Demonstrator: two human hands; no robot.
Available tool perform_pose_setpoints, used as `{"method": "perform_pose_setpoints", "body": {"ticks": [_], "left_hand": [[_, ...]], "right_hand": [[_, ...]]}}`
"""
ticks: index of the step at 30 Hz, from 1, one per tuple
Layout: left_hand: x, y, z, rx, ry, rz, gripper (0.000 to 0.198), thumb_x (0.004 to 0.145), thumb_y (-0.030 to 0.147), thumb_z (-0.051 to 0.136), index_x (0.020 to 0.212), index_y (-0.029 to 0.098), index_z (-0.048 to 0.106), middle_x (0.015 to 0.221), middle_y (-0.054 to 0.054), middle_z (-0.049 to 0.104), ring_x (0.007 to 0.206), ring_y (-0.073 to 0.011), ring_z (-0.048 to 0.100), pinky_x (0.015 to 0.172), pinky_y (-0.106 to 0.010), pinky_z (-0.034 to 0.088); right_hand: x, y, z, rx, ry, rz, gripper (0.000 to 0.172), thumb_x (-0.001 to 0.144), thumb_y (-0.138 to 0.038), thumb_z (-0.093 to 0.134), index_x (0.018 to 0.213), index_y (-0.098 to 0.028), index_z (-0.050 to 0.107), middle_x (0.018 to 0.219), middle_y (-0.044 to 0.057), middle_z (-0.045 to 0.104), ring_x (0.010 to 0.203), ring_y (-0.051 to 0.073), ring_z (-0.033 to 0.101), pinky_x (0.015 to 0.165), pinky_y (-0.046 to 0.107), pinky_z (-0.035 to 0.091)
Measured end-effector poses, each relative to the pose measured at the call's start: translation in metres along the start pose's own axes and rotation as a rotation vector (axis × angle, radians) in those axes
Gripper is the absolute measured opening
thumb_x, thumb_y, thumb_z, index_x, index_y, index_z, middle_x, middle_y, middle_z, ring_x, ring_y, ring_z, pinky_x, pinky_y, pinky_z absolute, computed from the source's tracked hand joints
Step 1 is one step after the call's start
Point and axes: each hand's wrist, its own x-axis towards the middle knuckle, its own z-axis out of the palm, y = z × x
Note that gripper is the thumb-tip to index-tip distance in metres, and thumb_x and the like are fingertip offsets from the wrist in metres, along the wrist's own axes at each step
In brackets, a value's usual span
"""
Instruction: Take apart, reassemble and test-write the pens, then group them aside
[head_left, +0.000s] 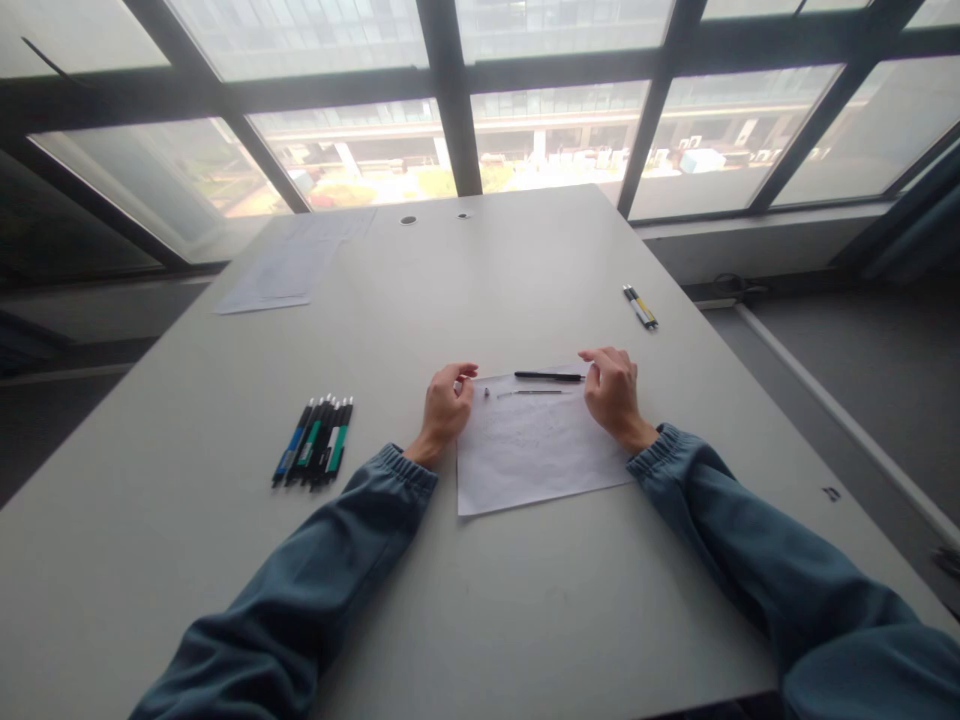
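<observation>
A white sheet of paper [525, 460] lies in front of me with faint marks on it. On its upper part rest a black pen barrel [549, 377], a thin pen refill [536, 392] and a tiny dark pen tip piece [487, 393]. My left hand [447, 402] rests at the sheet's left edge, fingers loosely curved and apart, holding nothing visible. Beside the right end of the barrel is my right hand [613, 392], its index finger reaching out and the others bent. Nothing shows in it, though its palm is hidden.
Several pens [313, 443] with blue, green and black barrels lie together on the left. Two pens [640, 307], one partly yellow, lie near the right edge. Papers [285, 265] lie at the far left. A small dark object [832, 494] sits by the table's [555, 600] right edge.
</observation>
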Motion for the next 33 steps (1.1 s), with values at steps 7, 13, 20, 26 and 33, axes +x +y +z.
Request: {"method": "perform_pose_setpoints", "body": {"ticks": [7,13,20,26,33], "left_hand": [[-0.005,0.007,-0.004,0.122,0.009,0.170,0.018,0.092,0.029,0.063,0.105,0.023,0.073,0.098,-0.005,0.067,0.095,-0.0217,0.059,0.092,-0.039,0.051],[-0.010,0.013,-0.003,0.233,-0.038,0.330,0.010,0.090,0.032,0.071,0.094,0.026,0.078,0.104,-0.006,0.063,0.096,-0.0220,0.053,0.093,-0.039,0.049],[-0.012,0.012,-0.001,0.351,-0.134,0.387,0.013,0.088,0.032,0.073,0.099,0.029,0.080,0.110,-0.007,0.062,0.101,-0.0244,0.052,0.095,-0.043,0.047],[-0.012,0.011,-0.001,0.357,-0.156,0.385,0.008,0.088,0.031,0.073,0.092,0.030,0.080,0.111,-0.007,0.062,0.101,-0.0248,0.050,0.094,-0.044,0.047],[-0.013,0.014,0.000,0.329,-0.173,0.343,0.006,0.087,0.027,0.074,0.090,0.024,0.077,0.112,-0.008,0.062,0.102,-0.0254,0.052,0.096,-0.046,0.047]], "right_hand": [[0.000,-0.003,-0.001,0.046,-0.007,-0.056,0.024,0.091,-0.012,0.051,0.102,-0.020,0.071,0.105,0.010,0.070,0.102,0.029,0.056,0.087,0.043,0.037],[-0.001,-0.007,-0.003,0.052,-0.093,-0.164,0.014,0.094,-0.023,0.060,0.097,-0.022,0.074,0.101,0.009,0.068,0.101,0.027,0.055,0.089,0.042,0.037],[-0.002,-0.009,-0.002,0.022,-0.215,-0.293,0.014,0.094,-0.024,0.064,0.084,-0.024,0.075,0.097,0.006,0.066,0.098,0.024,0.053,0.089,0.041,0.034],[-0.002,-0.008,-0.002,-0.011,-0.275,-0.328,0.010,0.092,-0.022,0.069,0.085,-0.023,0.076,0.100,0.007,0.067,0.100,0.025,0.053,0.091,0.043,0.034],[-0.003,-0.005,0.001,-0.007,-0.316,-0.307,0.011,0.091,-0.020,0.069,0.082,-0.023,0.074,0.097,0.007,0.069,0.099,0.025,0.053,0.091,0.044,0.033]]}}
